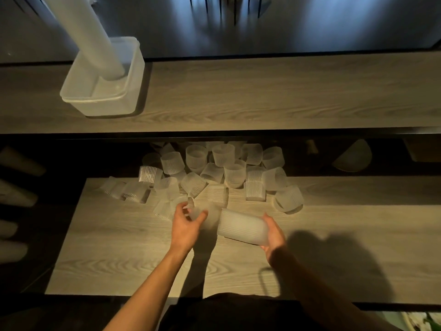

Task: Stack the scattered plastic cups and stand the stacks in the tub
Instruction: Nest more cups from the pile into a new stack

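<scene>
Status: short cup stack [242, 226] is held in the right hand [272, 236] just above the lower table [119, 259], lying nearly flat. Its long axis runs left-right, and the wider end is pointed at the left hand [187, 225]. Right fingers and thumb are wrapped round the stack's right end. A single cup [199, 213], motion-blurred, is gripped by curled left fingers just beside the stack's left end; which way it points cannot be told. Loose cups [214, 168] are heaped along the table's far edge, some upright, some on their sides. The tub [105, 106] is seen on the upper shelf [262, 96], far left, with a tall stack [90, 37] stood in it, leaning up-left
</scene>
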A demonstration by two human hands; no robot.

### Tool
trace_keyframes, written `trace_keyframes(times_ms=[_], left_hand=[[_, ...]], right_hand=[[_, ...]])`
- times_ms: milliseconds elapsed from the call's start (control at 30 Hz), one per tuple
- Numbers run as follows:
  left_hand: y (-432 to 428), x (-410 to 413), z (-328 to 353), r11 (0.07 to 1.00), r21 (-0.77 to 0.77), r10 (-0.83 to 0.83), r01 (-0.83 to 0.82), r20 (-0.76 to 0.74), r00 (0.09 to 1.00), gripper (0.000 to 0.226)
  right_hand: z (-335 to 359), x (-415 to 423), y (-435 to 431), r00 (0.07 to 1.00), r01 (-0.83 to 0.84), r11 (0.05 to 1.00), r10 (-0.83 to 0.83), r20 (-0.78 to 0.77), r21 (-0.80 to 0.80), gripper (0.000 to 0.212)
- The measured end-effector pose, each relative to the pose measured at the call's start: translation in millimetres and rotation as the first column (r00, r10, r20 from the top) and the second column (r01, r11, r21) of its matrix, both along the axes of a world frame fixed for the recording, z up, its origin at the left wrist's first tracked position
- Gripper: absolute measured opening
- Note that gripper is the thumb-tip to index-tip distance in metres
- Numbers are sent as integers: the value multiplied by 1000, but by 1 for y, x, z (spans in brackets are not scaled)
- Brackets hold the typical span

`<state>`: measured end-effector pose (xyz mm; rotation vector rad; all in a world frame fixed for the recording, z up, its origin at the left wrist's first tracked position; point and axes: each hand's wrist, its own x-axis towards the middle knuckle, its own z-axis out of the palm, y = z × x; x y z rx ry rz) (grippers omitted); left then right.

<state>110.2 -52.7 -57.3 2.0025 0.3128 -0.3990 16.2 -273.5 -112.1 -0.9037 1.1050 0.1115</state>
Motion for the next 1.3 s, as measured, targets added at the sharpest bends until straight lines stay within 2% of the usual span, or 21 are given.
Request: trace_keyframes(times_ms=[67,133,233,400,533,600,667,733,833,933,1033,1167,1267,1300], left_hand=[[-2,-4,0,972,-199,93,-127,-173,980,69],[-5,-11,0,928,-325,83,-183,-299,951,66],[-14,-20,0,882,-418,58,-217,-361,931,47],[-12,-21,-3,880,-442,2,-174,-363,932,39],[-5,-16,-2,906,-422,-168,18,-323,931,72],[-5,-16,-1,899,-426,-252,98,-323,912,82],[-6,-16,-1,883,-460,-276,96,-343,898,80],[-8,-15,-1,882,-468,-238,46,-359,902,68],[-14,-12,0,906,-418,-120,-64,-399,909,59],[-14,-10,-3,928,-364,-84,-76,-405,910,57],[-11,-7,-3,942,-335,-147,10,-386,911,53],[-14,-12,4,909,-349,-352,227,-355,866,60],[-24,-24,6,887,-415,-379,204,-399,835,84],[-26,-26,7,881,-431,-376,193,-394,838,83]], right_hand=[[2,-2,0,1000,-9,1000,9,6,1,33],[2,-3,2,1000,10,1000,-10,14,18,32],[3,-3,3,1000,17,1000,-17,25,17,38],[5,-2,-4,999,10,1000,-9,50,-27,26],[5,-2,-6,998,23,999,-22,50,-33,23],[4,-2,-4,998,-10,999,13,66,-43,27],[2,-1,-2,996,-39,997,44,71,-74,30],[1,1,0,995,-63,990,73,71,-126,34],[1,2,2,990,-112,980,125,68,-165,40],[-1,1,-1,990,-109,979,122,64,-174,44],[0,0,-5,991,-114,978,125,49,-175,46],[4,3,2,980,-179,971,191,61,-159,46],[6,3,9,979,-179,972,191,72,-153,42],[7,3,9,982,-163,976,174,67,-142,41]])
